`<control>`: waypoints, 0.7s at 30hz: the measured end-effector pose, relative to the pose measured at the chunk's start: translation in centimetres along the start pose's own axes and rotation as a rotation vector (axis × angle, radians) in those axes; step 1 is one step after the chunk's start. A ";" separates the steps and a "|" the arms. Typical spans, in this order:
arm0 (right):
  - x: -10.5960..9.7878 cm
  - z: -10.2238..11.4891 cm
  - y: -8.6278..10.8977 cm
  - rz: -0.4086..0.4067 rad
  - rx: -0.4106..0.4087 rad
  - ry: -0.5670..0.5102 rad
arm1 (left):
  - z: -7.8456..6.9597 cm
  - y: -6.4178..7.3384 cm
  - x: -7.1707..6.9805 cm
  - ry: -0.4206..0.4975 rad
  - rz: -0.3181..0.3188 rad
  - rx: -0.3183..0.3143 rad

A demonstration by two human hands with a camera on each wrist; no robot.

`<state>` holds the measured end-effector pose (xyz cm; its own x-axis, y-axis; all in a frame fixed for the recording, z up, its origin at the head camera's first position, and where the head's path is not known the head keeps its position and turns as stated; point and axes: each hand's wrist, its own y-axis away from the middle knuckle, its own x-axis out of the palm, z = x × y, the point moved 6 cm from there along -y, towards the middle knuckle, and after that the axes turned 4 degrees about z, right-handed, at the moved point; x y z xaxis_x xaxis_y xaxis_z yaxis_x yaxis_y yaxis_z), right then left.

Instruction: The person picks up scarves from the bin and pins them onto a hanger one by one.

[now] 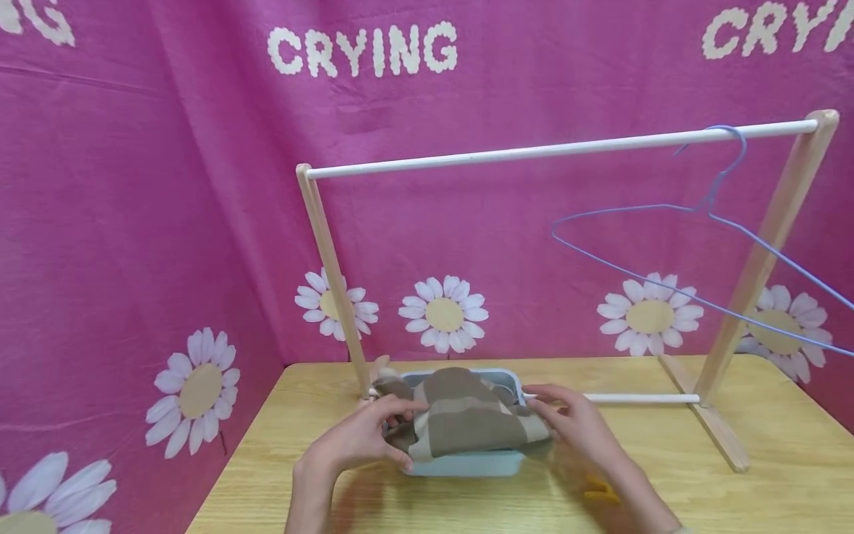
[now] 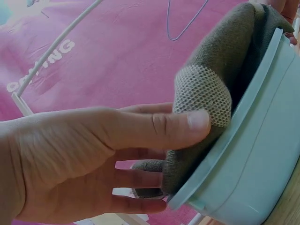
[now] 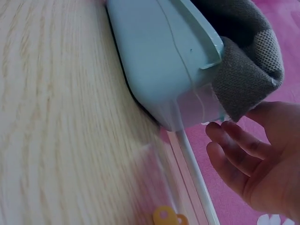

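A brown-and-cream knitted cloth (image 1: pixel 467 415) lies bunched in a pale blue plastic basin (image 1: pixel 467 465) and drapes over its rim. At the left end my left hand (image 1: pixel 363 437) holds the cloth's edge; in the left wrist view its thumb presses a mesh-like cream patch of the knit (image 2: pixel 199 89), with the other fingers behind. My right hand (image 1: pixel 577 423) is at the basin's right end, beside a hanging corner of the cloth (image 3: pixel 241 79). Its fingers are loosely bent around nothing in the right wrist view, and one digit is partly hidden behind that corner.
Behind the basin stands a rack with a white top rail (image 1: pixel 560 148), wooden posts and a lower white bar (image 1: pixel 640 399). A blue wire hanger (image 1: pixel 710 193) hangs at its right. A small yellow object (image 1: pixel 600 489) lies on the wooden table (image 1: pixel 267 475), partly behind my right forearm.
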<state>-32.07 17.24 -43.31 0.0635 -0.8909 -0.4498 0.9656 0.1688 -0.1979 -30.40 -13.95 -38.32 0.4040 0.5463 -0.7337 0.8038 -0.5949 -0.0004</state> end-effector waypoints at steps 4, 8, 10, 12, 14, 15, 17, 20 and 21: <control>0.4 0.0 -0.1 0.014 -0.016 0.026 | 0.0 0.0 0.0 -0.029 -0.002 0.012; 1.0 -0.1 -0.2 0.053 -0.004 0.019 | -0.1 0.0 0.0 -0.046 -0.007 0.012; 1.1 -0.1 -0.2 0.066 -0.003 0.017 | -0.1 -0.1 0.0 -0.054 -0.012 0.004; 1.2 -0.3 -0.2 0.078 0.024 0.012 | -0.1 -0.1 -0.1 -0.076 -0.028 0.009; 1.2 -0.4 -0.1 0.089 0.044 0.015 | -0.3 -0.2 -0.3 -0.128 -0.076 0.039; 1.1 -0.4 -0.1 0.093 0.048 0.020 | -0.5 -0.2 -0.5 -0.171 -0.117 0.059; 1.1 -0.4 0.0 0.102 0.058 0.026 | -0.9 -0.3 -0.9 -0.247 -0.212 0.099; 0.9 -0.4 0.0 0.103 0.046 0.029 | -1.5 -0.2 -1.7 -0.297 -0.372 0.120; 0.9 -0.4 0.0 0.104 0.039 0.030 | -1.6 -0.2 -1.8 -0.280 -0.404 0.125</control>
<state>-32.10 16.65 -44.04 0.1572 -0.8562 -0.4922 0.9633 0.2428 -0.1146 -30.57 -13.86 -35.86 -0.0754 0.5784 -0.8123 0.8064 -0.4438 -0.3909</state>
